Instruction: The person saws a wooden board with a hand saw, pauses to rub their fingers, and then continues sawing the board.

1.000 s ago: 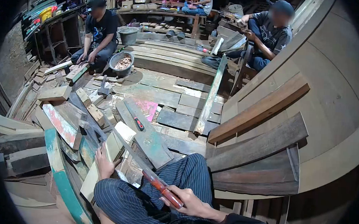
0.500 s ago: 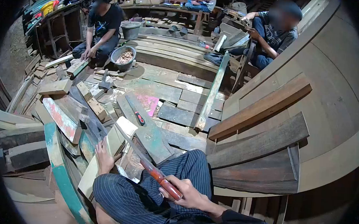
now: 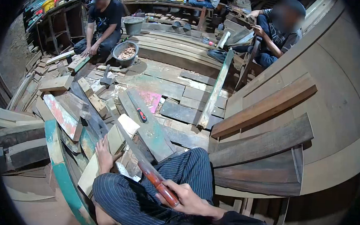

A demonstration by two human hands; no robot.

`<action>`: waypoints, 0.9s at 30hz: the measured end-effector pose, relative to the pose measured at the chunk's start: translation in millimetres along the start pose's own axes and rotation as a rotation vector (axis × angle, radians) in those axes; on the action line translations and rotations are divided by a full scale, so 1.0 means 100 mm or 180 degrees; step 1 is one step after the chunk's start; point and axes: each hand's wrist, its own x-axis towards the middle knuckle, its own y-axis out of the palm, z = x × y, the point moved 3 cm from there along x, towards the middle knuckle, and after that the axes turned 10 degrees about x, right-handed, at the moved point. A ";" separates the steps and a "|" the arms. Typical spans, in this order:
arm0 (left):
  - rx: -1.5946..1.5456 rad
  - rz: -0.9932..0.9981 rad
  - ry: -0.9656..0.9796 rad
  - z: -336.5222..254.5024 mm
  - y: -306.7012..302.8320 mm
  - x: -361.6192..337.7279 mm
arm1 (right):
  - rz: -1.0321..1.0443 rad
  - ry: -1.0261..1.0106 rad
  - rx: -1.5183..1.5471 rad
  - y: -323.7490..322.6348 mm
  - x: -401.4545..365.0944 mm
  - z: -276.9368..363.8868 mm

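Note:
My right hand [image 3: 185,200] grips the reddish-brown wooden handle of a long machete [image 3: 143,161], and its blade runs up and to the left over a pale wooden board [image 3: 112,143]. My left hand [image 3: 103,153] rests flat on that board and holds it down. My legs in dark pinstriped trousers [image 3: 160,184] are folded below the blade. The blade's tip lies above the board's far end.
Scrap planks and blocks [image 3: 66,102] pile up at the left. A red-handled chisel [image 3: 138,110] lies on a green plank ahead. A hammer [image 3: 105,78] and a bucket of chips [image 3: 124,52] sit near a crouching person [image 3: 99,22]. Another person [image 3: 273,32] sits at the right, by the curved hull wall.
The view has tilted slightly down. My right hand with the machete has shifted a little to the left and lower. My left hand stays on the board.

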 end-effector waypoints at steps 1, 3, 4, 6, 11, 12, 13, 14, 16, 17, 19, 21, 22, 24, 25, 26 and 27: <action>0.0005 0.0039 -0.0059 0.01 0.01 0.01 | -0.0042 -0.0079 0.0025 0.01 0.02 -0.04; 0.0133 0.0110 -0.0087 -0.01 0.03 0.02 | -0.0066 -0.0229 0.0042 0.04 0.07 -0.12; 0.0204 0.0127 -0.0112 -0.02 0.01 0.03 | -0.0062 -0.0321 0.0052 0.03 0.09 -0.15; 0.0220 0.0214 -0.0102 -0.02 -0.02 0.05 | 0.0011 -0.0248 0.0063 -0.03 0.13 -0.17; 0.0196 0.0098 0.0037 -0.03 0.00 0.01 | -0.0179 -0.0067 0.0135 -0.39 0.24 -0.14; 0.0193 0.0097 0.0036 -0.06 -0.05 0.02 | -0.0356 -0.0266 0.0308 -0.43 0.26 -0.13; 0.0189 0.0099 0.0082 -0.10 -0.09 0.02 | -0.0342 -0.0341 0.0379 -0.43 0.28 -0.13; 0.0174 0.0136 0.0114 -0.10 -0.09 0.02 | -0.0228 -0.0254 0.0206 -0.40 0.29 -0.12; 0.0139 0.0213 0.0179 -0.10 -0.09 0.02 | -0.0005 -0.0076 -0.0146 -0.29 0.30 -0.10; 0.0186 0.0227 0.0214 -0.10 -0.09 0.01 | 0.0051 -0.0213 -0.0061 -0.21 0.33 -0.19; 0.0113 0.0156 0.0025 -0.09 -0.07 0.02 | -0.0151 -0.0559 -0.0110 -0.10 0.38 -0.55; 0.0142 0.0073 -0.0057 -0.07 -0.04 0.04 | -0.0249 -0.0607 -0.0106 -0.11 0.41 -0.63; 0.0208 0.0032 -0.0051 -0.06 -0.03 0.04 | -0.0262 -0.0614 -0.0091 -0.13 0.43 -0.61; 0.0226 0.0024 0.0010 -0.06 -0.03 0.02 | -0.0268 -0.0577 -0.0086 -0.17 0.41 -0.55; 0.0172 0.0038 0.0068 -0.06 -0.04 0.02 | -0.0262 -0.0552 -0.0108 -0.19 0.42 -0.51; 0.0117 0.0047 0.0128 -0.07 -0.05 0.02 | -0.0256 -0.0532 -0.0133 -0.21 0.41 -0.49; 0.0089 0.0056 0.0240 -0.12 -0.12 0.01 | -0.0230 -0.0537 -0.0163 -0.21 0.40 -0.51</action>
